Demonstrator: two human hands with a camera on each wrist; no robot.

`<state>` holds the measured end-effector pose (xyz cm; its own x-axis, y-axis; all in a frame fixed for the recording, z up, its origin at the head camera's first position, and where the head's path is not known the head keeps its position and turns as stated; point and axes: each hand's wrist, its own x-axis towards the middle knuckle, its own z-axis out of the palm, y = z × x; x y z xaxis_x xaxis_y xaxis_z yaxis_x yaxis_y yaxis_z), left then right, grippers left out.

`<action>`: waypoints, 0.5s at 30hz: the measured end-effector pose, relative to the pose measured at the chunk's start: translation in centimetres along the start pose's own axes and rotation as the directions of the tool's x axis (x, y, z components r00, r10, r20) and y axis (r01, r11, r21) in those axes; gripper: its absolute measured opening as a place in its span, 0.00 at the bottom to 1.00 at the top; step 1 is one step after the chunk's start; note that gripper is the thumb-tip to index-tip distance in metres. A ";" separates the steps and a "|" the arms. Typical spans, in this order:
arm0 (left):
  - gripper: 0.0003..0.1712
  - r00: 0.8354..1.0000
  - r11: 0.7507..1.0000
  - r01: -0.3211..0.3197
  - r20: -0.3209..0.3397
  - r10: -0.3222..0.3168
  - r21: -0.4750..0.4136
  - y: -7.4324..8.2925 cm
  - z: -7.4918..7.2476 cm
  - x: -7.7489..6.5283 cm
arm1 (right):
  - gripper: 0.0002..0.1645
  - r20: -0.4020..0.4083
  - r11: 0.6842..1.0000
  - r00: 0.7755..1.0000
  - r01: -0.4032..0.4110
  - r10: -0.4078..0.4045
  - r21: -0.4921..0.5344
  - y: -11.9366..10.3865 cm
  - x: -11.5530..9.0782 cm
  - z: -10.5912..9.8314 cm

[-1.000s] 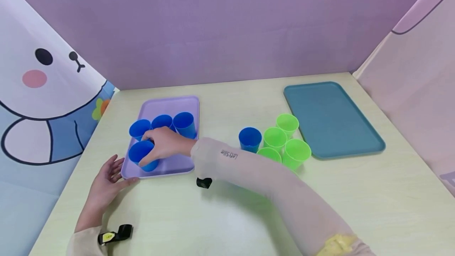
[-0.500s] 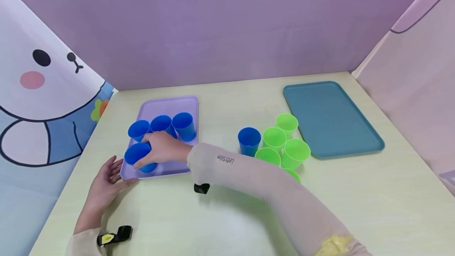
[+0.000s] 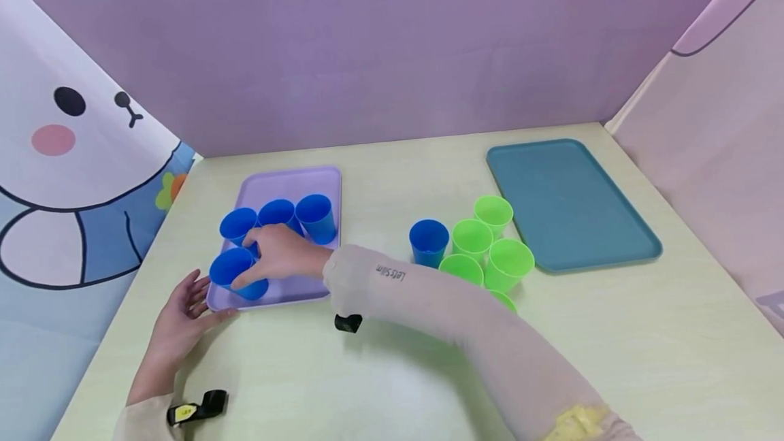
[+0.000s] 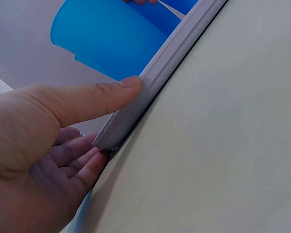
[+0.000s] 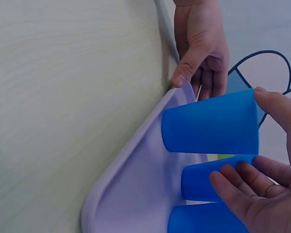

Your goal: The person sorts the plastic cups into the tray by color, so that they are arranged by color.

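Note:
My left hand (image 3: 180,322) holds the near left corner of a purple tray (image 3: 288,182). In the left wrist view the thumb (image 4: 111,94) lies against the tray's rim, and the fingers touch the corner from the other side. My right hand (image 3: 282,254) reaches across and grips the rim of the nearest blue cup (image 3: 229,271), thumb and fingers on opposite sides. This cup stands in the tray's near left corner. Behind it stand three more blue cups (image 3: 320,220) in a row, partly hidden by the hand.
Right of the tray, another blue cup (image 3: 429,243) stands on the table (image 3: 392,169). Beside it are several green cups (image 3: 510,267), one partly hidden by my right sleeve (image 3: 441,298). A teal tray (image 3: 576,209) lies at the back right. A fabric wall (image 3: 392,46) borders the table.
The nearest blue cup has shifted left towards the tray's corner, and my right hand has moved slightly left with it. My left hand stays at the tray's corner.

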<state>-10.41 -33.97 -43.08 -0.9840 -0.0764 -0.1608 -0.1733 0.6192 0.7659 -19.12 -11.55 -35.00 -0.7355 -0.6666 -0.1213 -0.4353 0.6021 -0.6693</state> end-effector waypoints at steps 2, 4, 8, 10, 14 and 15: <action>0.63 1.000 1.000 0.003 0.000 -0.003 -0.004 0.0 0.0 0.0 | 0.46 -0.003 1.000 1.000 0.009 -0.009 -0.002 -0.1 -0.1 -0.4; 0.63 1.000 1.000 0.003 -0.001 -0.003 -0.009 0.1 0.0 0.1 | 0.46 -0.002 1.000 1.000 0.016 -0.016 -0.007 -0.2 -0.3 -0.9; 0.62 1.000 1.000 0.006 -0.003 -0.006 -0.014 0.1 0.0 0.1 | 0.45 0.004 0.999 1.000 0.029 -0.029 -0.014 -0.2 -0.8 -1.7; 0.62 1.000 1.000 0.007 -0.003 -0.007 -0.014 0.1 -0.1 0.1 | 0.44 0.007 0.999 0.999 0.037 -0.037 -0.012 -0.1 -1.1 -2.2; 0.61 1.000 1.000 0.011 -0.011 -0.011 -0.005 0.0 0.0 0.1 | 0.43 -0.003 0.995 0.995 0.099 -0.099 -0.012 0.5 -1.7 -3.2; 0.61 1.000 1.000 0.011 -0.011 -0.011 -0.005 0.0 0.1 0.0 | 0.42 -0.006 0.994 0.994 0.112 -0.112 -0.011 0.7 -1.9 -3.4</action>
<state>-10.44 -33.93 -43.13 -0.9825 -0.0916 -0.1623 -0.1840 0.6141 0.7675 -19.81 -8.36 -32.71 -0.6853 -0.7271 -0.0410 -0.5206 0.5285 -0.6706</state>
